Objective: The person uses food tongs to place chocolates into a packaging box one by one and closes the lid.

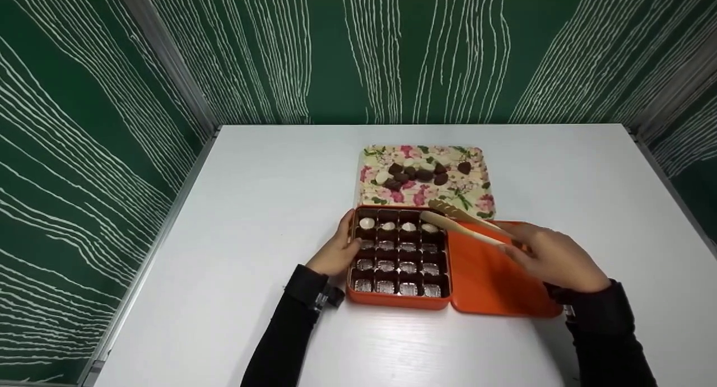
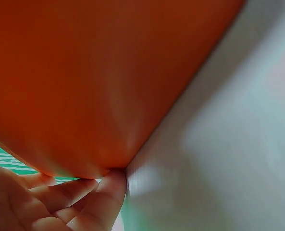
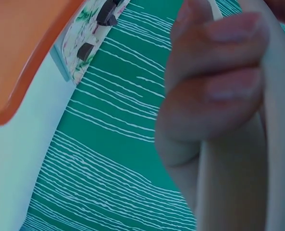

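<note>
My left hand (image 1: 335, 252) holds the left wall of an orange box (image 1: 397, 303), its thumb over the rim and its fingers (image 2: 104, 197) against the outer side. A brown divided insert fills the box. Its back row has a white chocolate (image 1: 367, 223) in each compartment; the nearer rows show bare, shiny bottoms. My right hand (image 1: 554, 258) grips wooden tongs (image 1: 470, 230), also close up in the right wrist view. The tong tips hover around the box's back right corner, slightly apart. Whether anything sits between them I cannot tell.
Behind the box lies a floral tray (image 1: 470, 199) with dark chocolates (image 1: 424, 175) and white chocolates (image 1: 382, 177) heaped on it. An orange lid (image 1: 493, 286) lies right of the box, under my right hand. Green panels with white lines (image 1: 325, 56) bound the white table (image 1: 269, 174).
</note>
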A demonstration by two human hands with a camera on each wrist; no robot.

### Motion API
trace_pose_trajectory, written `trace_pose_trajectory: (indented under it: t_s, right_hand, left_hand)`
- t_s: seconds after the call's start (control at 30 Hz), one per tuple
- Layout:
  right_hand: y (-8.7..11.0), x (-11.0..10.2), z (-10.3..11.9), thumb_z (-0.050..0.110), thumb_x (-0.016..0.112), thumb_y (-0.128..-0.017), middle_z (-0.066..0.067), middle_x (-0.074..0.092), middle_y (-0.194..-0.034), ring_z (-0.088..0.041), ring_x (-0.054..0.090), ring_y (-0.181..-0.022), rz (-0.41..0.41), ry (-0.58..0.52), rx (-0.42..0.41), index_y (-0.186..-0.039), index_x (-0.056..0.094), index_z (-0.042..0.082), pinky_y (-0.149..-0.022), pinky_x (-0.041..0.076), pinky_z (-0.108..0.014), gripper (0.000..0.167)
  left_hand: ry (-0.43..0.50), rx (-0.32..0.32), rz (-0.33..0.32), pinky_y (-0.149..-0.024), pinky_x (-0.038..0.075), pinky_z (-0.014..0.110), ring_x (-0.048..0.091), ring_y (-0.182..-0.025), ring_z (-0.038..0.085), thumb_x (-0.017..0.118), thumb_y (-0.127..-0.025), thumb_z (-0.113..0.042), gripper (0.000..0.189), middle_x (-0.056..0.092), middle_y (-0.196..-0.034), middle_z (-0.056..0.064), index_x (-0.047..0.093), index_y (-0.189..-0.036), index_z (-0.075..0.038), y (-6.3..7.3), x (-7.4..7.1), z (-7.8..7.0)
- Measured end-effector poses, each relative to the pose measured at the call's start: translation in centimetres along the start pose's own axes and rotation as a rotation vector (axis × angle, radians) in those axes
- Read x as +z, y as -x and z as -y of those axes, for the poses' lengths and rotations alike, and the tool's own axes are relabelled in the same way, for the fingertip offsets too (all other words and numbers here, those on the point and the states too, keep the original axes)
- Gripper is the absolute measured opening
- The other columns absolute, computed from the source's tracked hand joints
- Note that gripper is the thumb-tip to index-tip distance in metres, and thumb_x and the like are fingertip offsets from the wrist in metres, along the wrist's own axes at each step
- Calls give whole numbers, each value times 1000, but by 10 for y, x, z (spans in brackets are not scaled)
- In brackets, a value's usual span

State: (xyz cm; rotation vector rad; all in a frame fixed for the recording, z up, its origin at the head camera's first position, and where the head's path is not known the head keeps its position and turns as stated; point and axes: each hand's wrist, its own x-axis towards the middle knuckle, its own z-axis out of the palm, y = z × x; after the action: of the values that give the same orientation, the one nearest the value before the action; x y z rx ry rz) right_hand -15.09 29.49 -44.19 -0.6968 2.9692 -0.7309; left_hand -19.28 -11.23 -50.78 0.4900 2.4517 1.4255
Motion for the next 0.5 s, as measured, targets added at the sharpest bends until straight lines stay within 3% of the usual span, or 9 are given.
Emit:
trace_pose_trajectory:
  t_s: [0.17,0.3,0.4,0.5]
  right_hand:
    - [-6,5,-4,12,66,-100,-8,66,-96,-14,45,-69,-85,16,-19,-141,59,-3,-62,38,-30,44]
    - [-17,7,-10,14,62,-103,-27,67,-116,-28,60,-81,-152,-8,17,-145,52,-8,-75,50,-45,48]
    - [-31,7,-14,17,59,-105,-29,67,-110,-35,62,-86,-188,-9,63,-145,49,-12,-76,49,-53,50]
    - [-45,7,-18,20,57,-107,-22,64,-92,-29,56,-73,-194,11,110,-145,48,-14,-67,42,-45,51]
  left_hand:
    - [2,7,-1,-123,22,53,27,-148,48,44,-105,-12,73,13,-165,33,0,-162,2,0,0,0]
    - [12,19,-3,-125,19,51,22,-150,47,43,-105,-9,72,11,-165,33,0,-162,3,0,1,0]
    - [15,16,-8,-125,18,52,23,-150,47,44,-105,-9,73,12,-165,33,0,-161,3,-1,1,1]
    - [12,11,-9,-125,18,52,23,-150,47,44,-105,-10,73,12,-165,34,0,-162,3,-1,2,1]
